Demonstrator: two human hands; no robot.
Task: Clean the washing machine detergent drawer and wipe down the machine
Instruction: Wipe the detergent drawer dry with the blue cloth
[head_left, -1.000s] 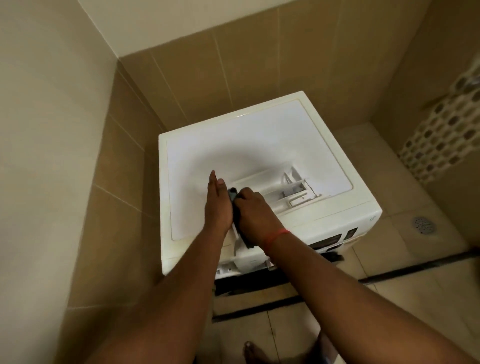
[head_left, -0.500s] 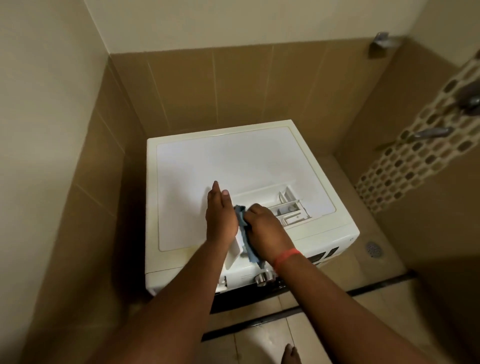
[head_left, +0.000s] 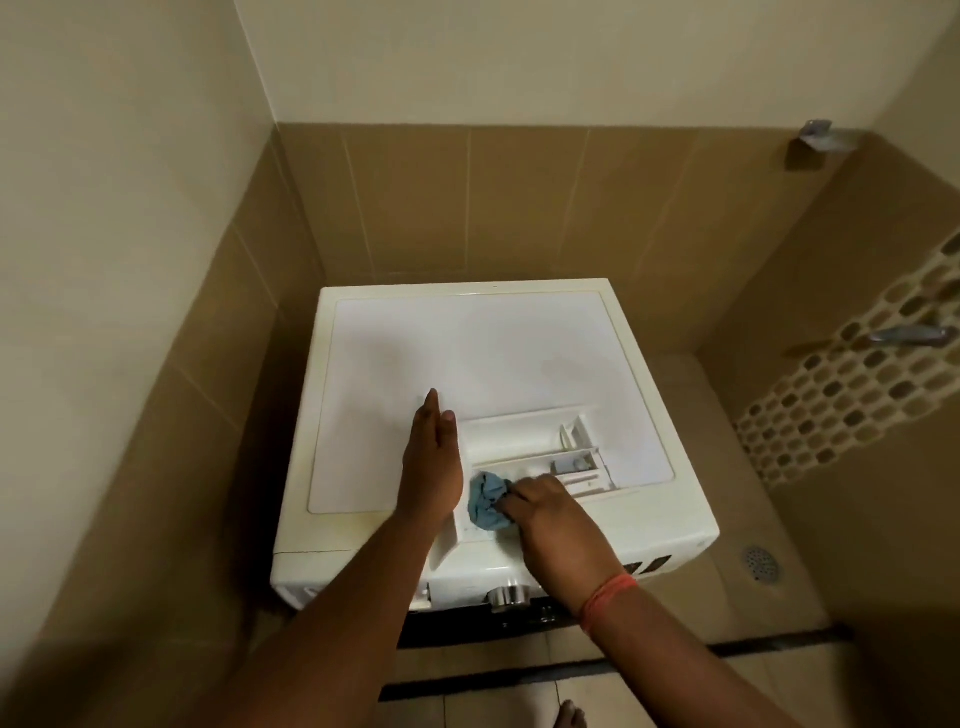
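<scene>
1. Washing machine (head_left: 467, 364): white, standing in a tiled corner, seen from above; its flat top takes up the middle of the view.
2. Detergent drawer (head_left: 524, 434): white, lying flat on the machine's top near the front right, its compartments open upward; small dividers and inserts sit at its right end.
3. Cloth (head_left: 485, 501): blue, bunched, at the drawer's left end, between the two hands.
4. Right hand (head_left: 550, 512): fingers curled round the cloth, gripping it and pressing it against the drawer's left end. A red thread band (head_left: 608, 595) circles the wrist.
5. Left hand (head_left: 431, 462): on edge just left of the drawer, fingers straight and pressed together, pointing toward the back wall; whether the palm touches the drawer's side cannot be told.
6. Control knob (head_left: 508, 595): silver, on the machine's front panel below the right hand.
7. Floor drain (head_left: 761, 562): round, metal, in the tiled floor to the machine's right.
8. Wall taps (head_left: 911, 335): metal, on the patterned right wall.
9. Toes (head_left: 569, 714): at the bottom edge.
</scene>
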